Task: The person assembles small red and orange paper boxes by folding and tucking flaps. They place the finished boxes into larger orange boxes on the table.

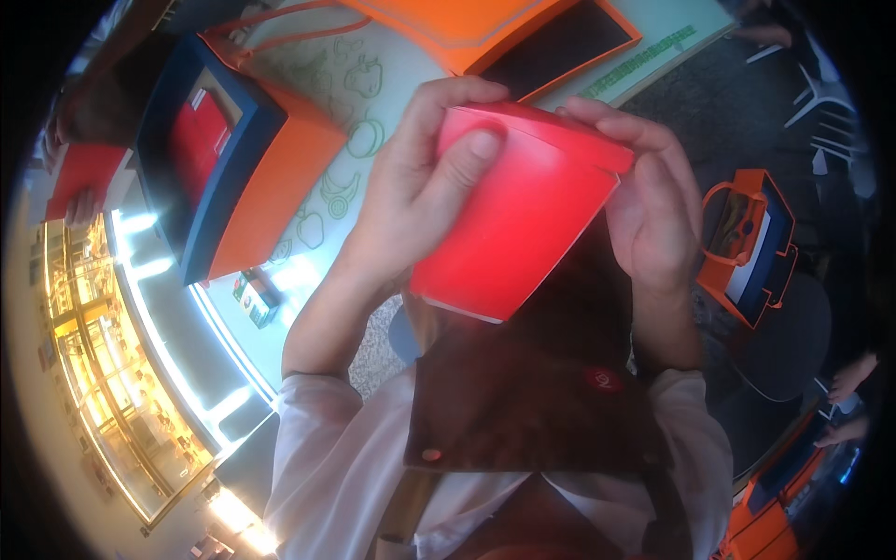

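Note:
In front of my chest is a plain red carton [518, 224], tilted, with a folded edge along its top. My left hand [425, 173] grips its left side, thumb pressed on the front face and fingers behind. My right hand [653, 201] closes round the upper right corner beside the top fold; part of its fingers is hidden behind the carton. Beyond my left hand, on the table, stands an orange box with a dark blue rim [271, 173]. A red packet [199, 140] lies inside it.
A large orange box with a dark inside [551, 47] sits on the printed white table [350, 140]. On a dark chair at right is an orange bag [747, 247]. Another person's hand [82, 205] holds a red and white item at far left, near a lit display case [103, 345].

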Tool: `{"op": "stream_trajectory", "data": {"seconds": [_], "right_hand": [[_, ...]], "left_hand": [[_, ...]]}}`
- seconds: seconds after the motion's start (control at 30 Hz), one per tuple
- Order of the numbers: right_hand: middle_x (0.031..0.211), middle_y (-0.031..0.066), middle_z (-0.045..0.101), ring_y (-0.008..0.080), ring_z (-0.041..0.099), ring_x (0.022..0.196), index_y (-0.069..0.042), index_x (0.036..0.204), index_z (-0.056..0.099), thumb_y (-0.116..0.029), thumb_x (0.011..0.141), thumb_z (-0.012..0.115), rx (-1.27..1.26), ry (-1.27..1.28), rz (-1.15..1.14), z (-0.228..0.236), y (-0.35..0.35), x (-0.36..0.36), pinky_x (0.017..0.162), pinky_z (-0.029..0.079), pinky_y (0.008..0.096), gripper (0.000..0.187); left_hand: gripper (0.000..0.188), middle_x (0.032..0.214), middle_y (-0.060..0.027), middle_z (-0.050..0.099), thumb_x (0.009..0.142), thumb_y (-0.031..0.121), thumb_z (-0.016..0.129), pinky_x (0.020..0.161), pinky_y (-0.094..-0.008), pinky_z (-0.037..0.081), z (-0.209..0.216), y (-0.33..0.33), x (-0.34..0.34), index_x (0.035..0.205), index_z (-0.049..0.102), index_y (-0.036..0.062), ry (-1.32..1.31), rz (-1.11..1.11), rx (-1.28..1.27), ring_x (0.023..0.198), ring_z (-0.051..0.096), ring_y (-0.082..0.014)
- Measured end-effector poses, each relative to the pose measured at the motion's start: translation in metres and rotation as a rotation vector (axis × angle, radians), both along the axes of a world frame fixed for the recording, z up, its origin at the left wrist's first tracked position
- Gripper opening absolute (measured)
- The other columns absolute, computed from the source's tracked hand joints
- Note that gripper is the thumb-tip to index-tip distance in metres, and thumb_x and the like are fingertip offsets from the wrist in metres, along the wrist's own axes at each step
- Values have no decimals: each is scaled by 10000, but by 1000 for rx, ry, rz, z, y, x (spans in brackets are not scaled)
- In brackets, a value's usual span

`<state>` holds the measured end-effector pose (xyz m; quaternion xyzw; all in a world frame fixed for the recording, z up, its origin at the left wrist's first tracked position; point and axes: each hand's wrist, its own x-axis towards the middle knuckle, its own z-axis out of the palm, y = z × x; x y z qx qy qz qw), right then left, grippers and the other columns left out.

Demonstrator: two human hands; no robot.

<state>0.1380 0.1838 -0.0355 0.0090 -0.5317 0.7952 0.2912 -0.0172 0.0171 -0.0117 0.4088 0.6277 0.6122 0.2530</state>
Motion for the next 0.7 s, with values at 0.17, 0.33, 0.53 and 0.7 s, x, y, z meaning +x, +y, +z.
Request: {"op": "stream_trajectory", "data": {"seconds": [0.17,0.33,0.53,0.7], "right_hand": [[1344,201,644,247,621,1246,35,1274,608,-145,1075,497,284,6,-146,-1,6,1,1081,482,367,289],[1304,181,671,224,656,1186,19,1219,645,-98,1051,553,268,22,-155,-2,8,4,1026,514,334,224],[1284,176,679,204,666,1159,8,1164,659,-77,1042,574,390,19,-134,-2,16,7,964,546,310,172],[1285,178,674,205,664,1161,13,1159,658,-77,1035,583,392,-3,-102,2,17,10,959,549,311,170]], "left_hand": [[383,1259,-94,621,1051,264,635,965,-304,521,2,-3,-4,1349,524,50,-23,37,31,1121,619,-167],[397,1256,-98,621,1045,264,644,968,-305,519,-1,-2,-1,1354,520,47,-31,23,49,1121,619,-171],[401,1248,-98,624,1043,254,647,961,-303,522,-2,-2,4,1358,518,42,6,35,7,1117,623,-172],[391,1278,-127,632,1059,293,604,906,-299,578,-9,1,1,1350,506,51,110,21,14,1093,671,-189]]}}
